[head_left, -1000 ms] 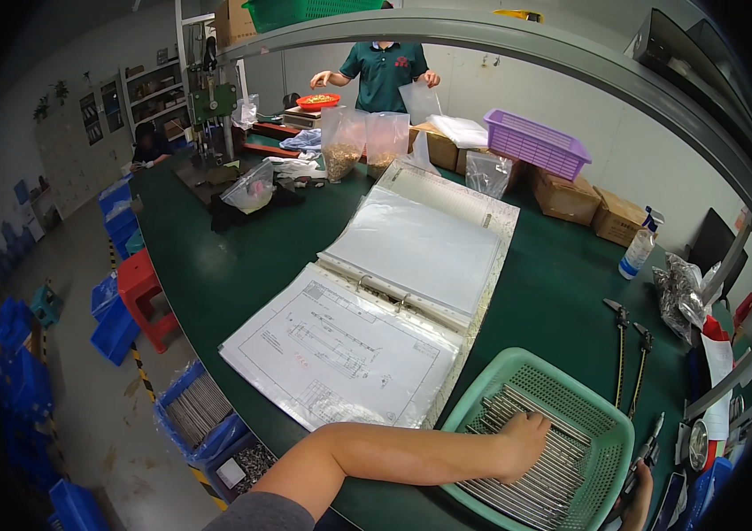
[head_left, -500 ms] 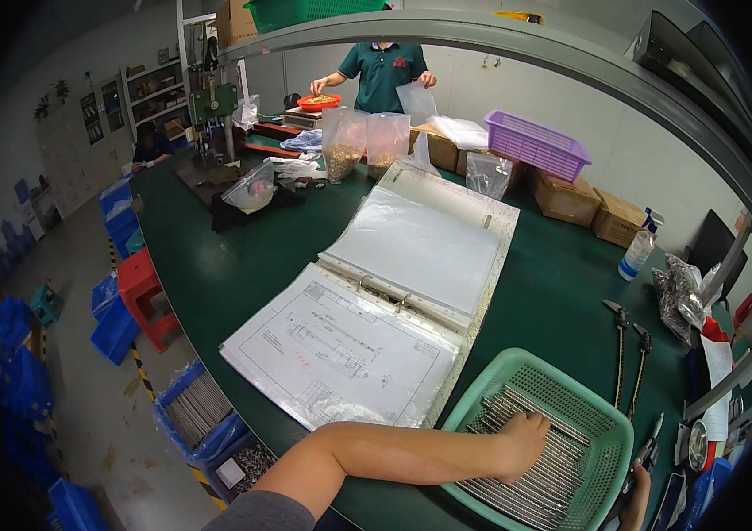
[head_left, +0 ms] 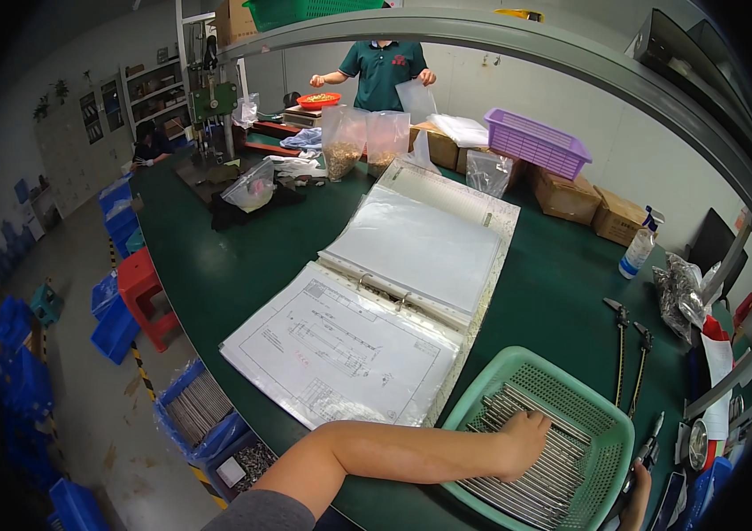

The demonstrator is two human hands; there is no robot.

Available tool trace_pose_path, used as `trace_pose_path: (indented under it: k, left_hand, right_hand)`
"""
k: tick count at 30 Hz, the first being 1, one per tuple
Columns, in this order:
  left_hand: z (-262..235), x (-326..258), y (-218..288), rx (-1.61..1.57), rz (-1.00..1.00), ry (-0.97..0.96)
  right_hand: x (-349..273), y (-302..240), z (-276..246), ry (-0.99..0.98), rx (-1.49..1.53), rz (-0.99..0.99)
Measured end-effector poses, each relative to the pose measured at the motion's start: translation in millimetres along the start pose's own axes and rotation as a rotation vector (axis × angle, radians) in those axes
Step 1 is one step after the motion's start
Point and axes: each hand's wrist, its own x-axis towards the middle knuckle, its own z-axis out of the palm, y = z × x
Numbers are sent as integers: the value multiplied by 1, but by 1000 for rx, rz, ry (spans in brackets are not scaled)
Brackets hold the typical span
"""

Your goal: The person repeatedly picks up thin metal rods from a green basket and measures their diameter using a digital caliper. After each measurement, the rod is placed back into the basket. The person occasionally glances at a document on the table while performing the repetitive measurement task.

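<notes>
A light-green plastic basket (head_left: 610,389) sits at the front right of the table, with many thin metal rods (head_left: 517,500) lying side by side in it. My left hand (head_left: 522,445) reaches in from the left, its fingers curled down and closed on the rods; the fingertips are hidden. At the basket's right side, my right hand (head_left: 637,501) shows only in part. It is closed on a black and silver tool that looks like a caliper (head_left: 651,450). An open ring binder (head_left: 408,305) lies left of the basket, a technical drawing (head_left: 340,350) on its near page.
Two more calipers (head_left: 621,354) lie beyond the basket. A spray bottle (head_left: 639,248), cardboard boxes (head_left: 563,196) and a purple basket (head_left: 535,146) stand farther back. Across the table a co-worker (head_left: 386,75) stands by a red bowl (head_left: 319,101). Blue bins (head_left: 194,411) stand below the left edge.
The co-worker's hand has lifted off the contents of the red bowl. The person at the far left has shifted slightly. My two hands look the same.
</notes>
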Motion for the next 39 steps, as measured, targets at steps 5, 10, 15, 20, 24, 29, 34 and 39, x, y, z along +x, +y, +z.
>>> trace_pose_path:
  k: [5,10,15,20,24,29,34,39]
  left_hand:
    - [2,1,1,-1,-7,13]
    - [2,1,1,-1,-7,6]
    - [4,4,1,8,3,11]
    - [2,1,0,-14,-12,-9]
    - [-2,-1,-1,-16,-10,-48]
    - [-5,-1,0,-12,0,24]
    - [5,6,-5,-118,4,49]
    - [-11,-1,-6,-145,52,57]
  right_hand:
    - [12,10,-9,-27,62,4]
    - [10,8,-5,13,71,38]
    - [6,6,-4,10,41,34]
    - [2,1,2,55,0,20]
    - [15,11,-4,58,-18,11]
    - [-2,11,7,-35,240,-233]
    - [1,-3,16,-8,71,-162]
    - [-8,-28,25,-43,-3,-44]
